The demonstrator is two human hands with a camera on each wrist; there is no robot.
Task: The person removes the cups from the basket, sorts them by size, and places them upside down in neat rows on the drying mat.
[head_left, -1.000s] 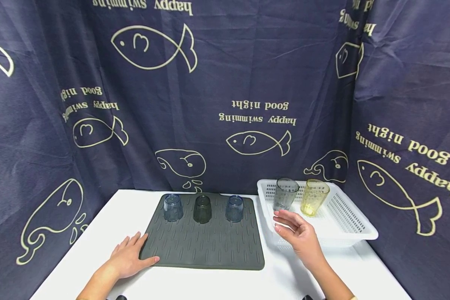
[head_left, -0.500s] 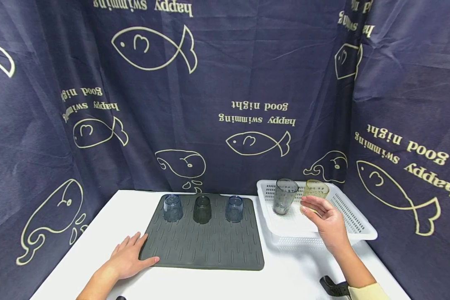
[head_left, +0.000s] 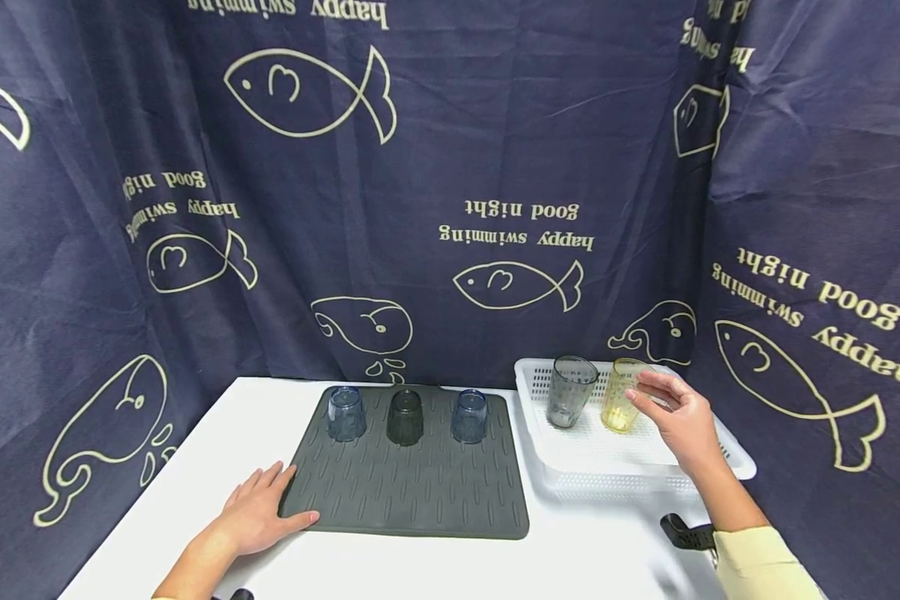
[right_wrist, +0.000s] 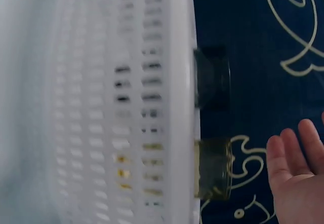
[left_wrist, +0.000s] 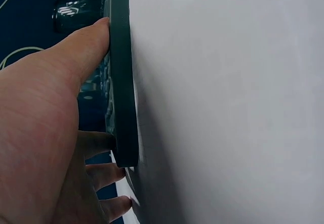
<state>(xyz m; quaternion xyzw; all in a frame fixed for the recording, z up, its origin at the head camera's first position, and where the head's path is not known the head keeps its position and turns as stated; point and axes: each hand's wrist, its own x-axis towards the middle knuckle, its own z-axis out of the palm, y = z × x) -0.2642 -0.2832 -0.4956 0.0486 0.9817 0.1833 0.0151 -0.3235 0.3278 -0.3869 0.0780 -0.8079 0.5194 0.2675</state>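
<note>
My left hand (head_left: 258, 512) rests with spread fingers at the front left corner of a dark grey drying mat (head_left: 412, 508); in the left wrist view its thumb lies on the mat's edge (left_wrist: 125, 82). My right hand (head_left: 678, 417) hovers over the white basket (head_left: 622, 473), fingers loosely bent, just right of an upright yellow glass (head_left: 619, 408). Whether it touches that glass is hard to tell in the head view; the right wrist view shows a gap between the fingers (right_wrist: 288, 153) and the yellow glass (right_wrist: 215, 168). Left of it stands an upright grey glass (head_left: 570, 392).
Upside down in a row along the mat's back stand a blue glass (head_left: 346, 417), a dark grey glass (head_left: 405, 419) and another blue glass (head_left: 468, 418). A dark blue curtain (head_left: 420, 167) with fish drawings encloses the white table (head_left: 390, 571) at the back and sides.
My right hand has moved right, from in front of the grey glass, past the front of the yellow glass, to its right side. The left hand stays put.
</note>
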